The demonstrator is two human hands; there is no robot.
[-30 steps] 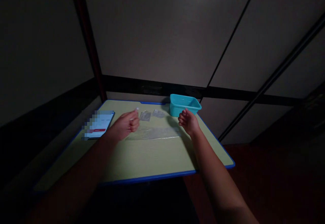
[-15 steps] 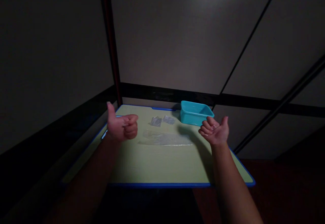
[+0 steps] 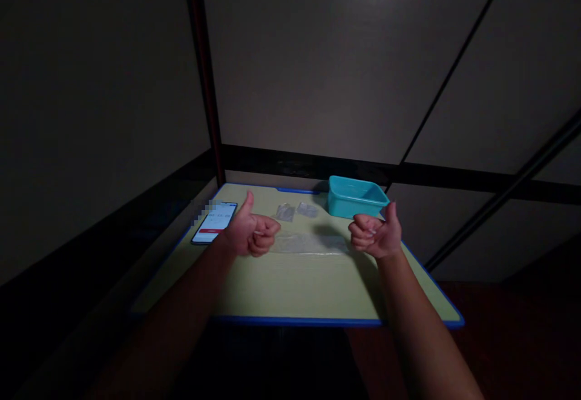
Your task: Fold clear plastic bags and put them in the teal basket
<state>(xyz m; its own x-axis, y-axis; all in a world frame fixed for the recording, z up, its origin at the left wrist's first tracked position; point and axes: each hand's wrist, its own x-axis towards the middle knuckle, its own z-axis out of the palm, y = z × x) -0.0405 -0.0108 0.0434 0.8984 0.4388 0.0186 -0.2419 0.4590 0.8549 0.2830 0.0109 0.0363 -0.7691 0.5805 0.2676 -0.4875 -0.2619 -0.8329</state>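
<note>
Your thumbs, folded in against your fists a second ago, now point straight up, and your hands have drawn closer together over the last half second, so the phone [image 3: 214, 223] shows again beside your left hand [image 3: 252, 232]. That seems to leave the plastic things unhandled: both hands are raised, with nothing visible in either. Your left hand has its fingers curled narrow into the palm; your right hand [image 3: 376, 232] makes the same shape, though you cannot tell what, if anything, sits inside the curl. The strip of clear plastic [image 3: 313, 244] lies flat across the table [image 3: 299, 285] between and beyond your hands, and your left fist covers part of its left end from view. Farther back, a small packet [image 3: 285, 212] and a second packet [image 3: 307, 209] lie side by side. The blue tub [image 3: 351, 205] stands upright near the back right of the table, its near right corner partly behind your right hand. The wall panel [image 3: 318, 73] rises just past the far edge. Dim light makes the clear plastic hard to read, so you cannot tell whether it is a bag or a loose sheet.
</note>
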